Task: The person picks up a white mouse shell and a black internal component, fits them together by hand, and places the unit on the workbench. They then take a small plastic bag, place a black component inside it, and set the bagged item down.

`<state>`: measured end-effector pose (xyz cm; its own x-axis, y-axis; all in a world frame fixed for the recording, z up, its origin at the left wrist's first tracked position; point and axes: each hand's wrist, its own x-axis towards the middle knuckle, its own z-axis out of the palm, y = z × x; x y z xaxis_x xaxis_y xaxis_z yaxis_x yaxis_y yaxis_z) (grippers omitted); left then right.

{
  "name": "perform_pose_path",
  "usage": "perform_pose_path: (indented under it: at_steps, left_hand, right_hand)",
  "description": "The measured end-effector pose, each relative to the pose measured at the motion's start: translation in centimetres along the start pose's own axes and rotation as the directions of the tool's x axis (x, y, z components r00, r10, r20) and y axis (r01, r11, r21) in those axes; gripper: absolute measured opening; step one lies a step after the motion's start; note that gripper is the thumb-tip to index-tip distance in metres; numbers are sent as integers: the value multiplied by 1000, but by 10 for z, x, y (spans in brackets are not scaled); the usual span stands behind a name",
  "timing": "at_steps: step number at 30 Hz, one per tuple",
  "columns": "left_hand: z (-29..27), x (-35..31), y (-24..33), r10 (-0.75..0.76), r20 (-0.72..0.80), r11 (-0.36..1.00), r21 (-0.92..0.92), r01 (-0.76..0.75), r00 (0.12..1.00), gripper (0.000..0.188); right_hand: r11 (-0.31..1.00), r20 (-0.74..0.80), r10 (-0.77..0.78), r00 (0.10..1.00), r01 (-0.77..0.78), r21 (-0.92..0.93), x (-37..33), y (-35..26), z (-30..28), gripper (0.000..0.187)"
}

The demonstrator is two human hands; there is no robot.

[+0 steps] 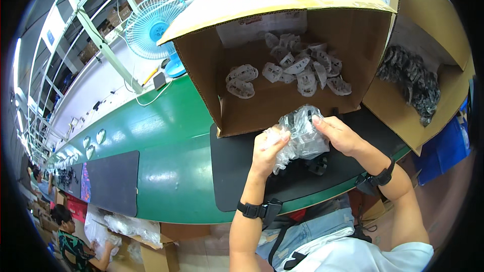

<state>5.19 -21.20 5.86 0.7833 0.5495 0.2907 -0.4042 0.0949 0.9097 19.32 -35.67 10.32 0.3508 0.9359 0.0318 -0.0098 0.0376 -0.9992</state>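
Nearest the lens, two forearms with black wrist straps rise from the lower edge. The left hand point(268, 147) is curled shut, thumb over the lower corner of a crinkled clear plastic bag point(302, 133); the right hand point(339, 135) pinches the bag's top edge between thumb and fingertips. The bag hangs between both sets of fingers, above the black mat point(237, 171). Just under it, small dark parts point(318, 165) lie on the mat. It looks like the bag-handling step; next calls for a steady two-handed hold. Beyond the fingertips, an open cardboard box point(262, 108) holds white bagged pieces point(297, 68).
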Motion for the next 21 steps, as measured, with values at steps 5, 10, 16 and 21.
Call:
perform_pose_path:
  at_steps: [5, 10, 16, 21]
  left_hand:
    - [-2, -2, 2, -90, -16, 963, -258, 83, 996, 6]
    - [-1, -1, 2, -22, -87, 969, -245, 0, 996, 7]
    - [-3, 0, 1, 26, -12, 1000, 4, -26, 1000, 10]
    - [0, -2, 3, -61, 132, 997, 56, 54, 989, 15]
  right_hand:
    - [994, -121, -29, 992, 41, 102, 7, 20, -19, 29]
    - [984, -475, -63, 878, 133, 117, 5, 15, -8, 23]
    - [367, 50, -759, 650, 490, -791, -15, -9, 22, 36]
    - [620, -20, -527, 849, 369, -692, -6, -1, 36, 33]
